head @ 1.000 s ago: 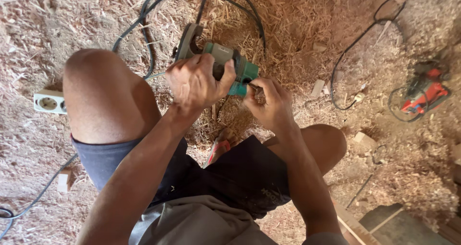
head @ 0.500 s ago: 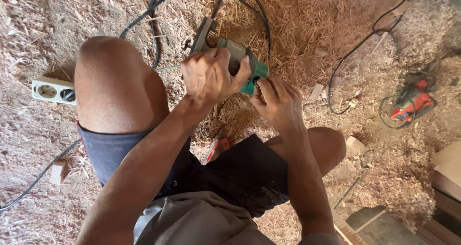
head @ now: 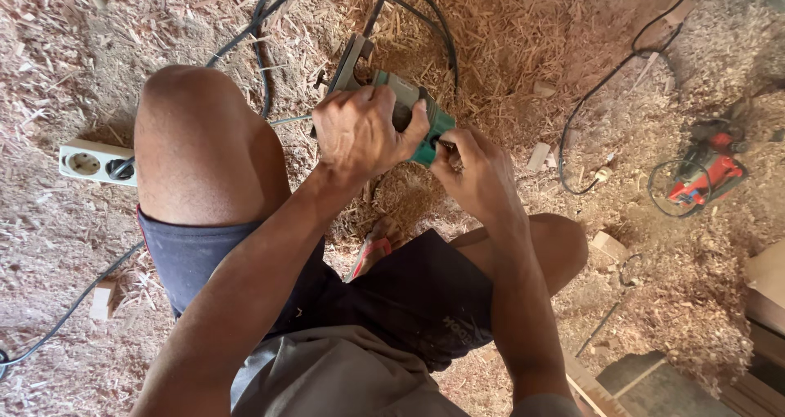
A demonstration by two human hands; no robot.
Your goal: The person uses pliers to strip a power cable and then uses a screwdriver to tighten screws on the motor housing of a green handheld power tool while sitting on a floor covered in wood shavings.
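I sit with my knees raised over a floor of wood shavings. My left hand grips the body of a green electric power tool from above. My right hand pinches a small thin tool against the green tool's right end; what it holds is too small to name. A grey metal base of the power tool points away from me. Its black cable loops across the shavings behind it.
A white socket strip with a plug in it lies left of my left knee. A red power tool with a coiled cord lies at the right. Small wood offcuts, a red sandal and boards lie around.
The view has drifted a little, so everything sits slightly lower and more to the right. Both hands keep their hold on the green tool with only small finger movements.
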